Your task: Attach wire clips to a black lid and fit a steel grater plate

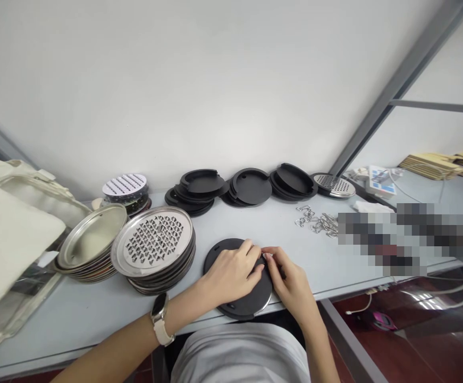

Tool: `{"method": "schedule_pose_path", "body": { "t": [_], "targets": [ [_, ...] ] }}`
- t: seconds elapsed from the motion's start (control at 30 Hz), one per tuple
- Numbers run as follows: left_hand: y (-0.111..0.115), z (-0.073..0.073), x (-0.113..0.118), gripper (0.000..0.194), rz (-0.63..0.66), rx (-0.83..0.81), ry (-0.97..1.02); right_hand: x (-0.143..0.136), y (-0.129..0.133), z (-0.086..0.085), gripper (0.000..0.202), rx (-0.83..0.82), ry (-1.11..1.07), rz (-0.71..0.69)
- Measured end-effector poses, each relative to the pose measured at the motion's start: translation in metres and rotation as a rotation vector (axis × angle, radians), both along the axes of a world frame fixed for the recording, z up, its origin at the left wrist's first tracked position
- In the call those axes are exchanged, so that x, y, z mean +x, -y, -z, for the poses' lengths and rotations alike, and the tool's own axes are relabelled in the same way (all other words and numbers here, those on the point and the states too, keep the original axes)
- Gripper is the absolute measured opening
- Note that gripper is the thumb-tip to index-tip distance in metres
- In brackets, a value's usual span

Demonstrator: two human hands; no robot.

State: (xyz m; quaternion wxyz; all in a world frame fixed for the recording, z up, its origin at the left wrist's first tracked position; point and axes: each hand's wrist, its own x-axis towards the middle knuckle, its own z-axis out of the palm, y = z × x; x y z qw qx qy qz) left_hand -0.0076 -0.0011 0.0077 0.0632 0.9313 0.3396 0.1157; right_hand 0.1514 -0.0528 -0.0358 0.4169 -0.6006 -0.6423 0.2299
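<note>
A black round plate (219, 259) with small slots lies flat near the table's front edge, and a strip of shiny metal rim (266, 307) shows along its lower right side. My left hand (234, 270) rests across the plate with its fingers curled at the upper right edge. At that same edge, my right hand (290, 279) pinches with thumb and forefinger. Whatever sits between those fingertips is too small and covered to make out. To the right lies a loose pile of small bent-wire clips (326, 224).
On the left stand a stack of metal grater discs (155, 242), a stack of metal-rimmed discs (91, 239) and a cream bag (11, 234). Stacked black round trays (251, 187) line the wall. A metal frame post (378, 122) rises at the right.
</note>
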Motion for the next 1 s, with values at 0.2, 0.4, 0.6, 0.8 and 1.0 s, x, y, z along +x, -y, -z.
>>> {"method": "schedule_pose_path", "body": {
  "t": [0.2,0.4,0.6,0.8,1.0],
  "targets": [
    [0.001,-0.002,-0.001,0.017,0.007,0.016,-0.013,0.001,-0.001,0.005,0.012,0.012,-0.057,0.029],
    [0.001,-0.002,-0.001,0.018,0.017,0.025,-0.014,0.007,-0.004,-0.003,0.016,-0.067,-0.068,-0.026],
    [-0.001,-0.002,-0.001,0.02,0.019,0.032,-0.017,0.011,-0.009,-0.011,0.016,-0.135,-0.101,-0.113],
    [0.0,-0.003,-0.001,0.019,0.014,0.023,-0.024,0.008,-0.007,-0.007,0.015,-0.088,-0.109,-0.086],
    [0.001,-0.004,0.0,0.017,-0.01,0.001,-0.023,0.006,-0.004,-0.007,0.013,-0.08,-0.035,-0.046]
  ]
}}
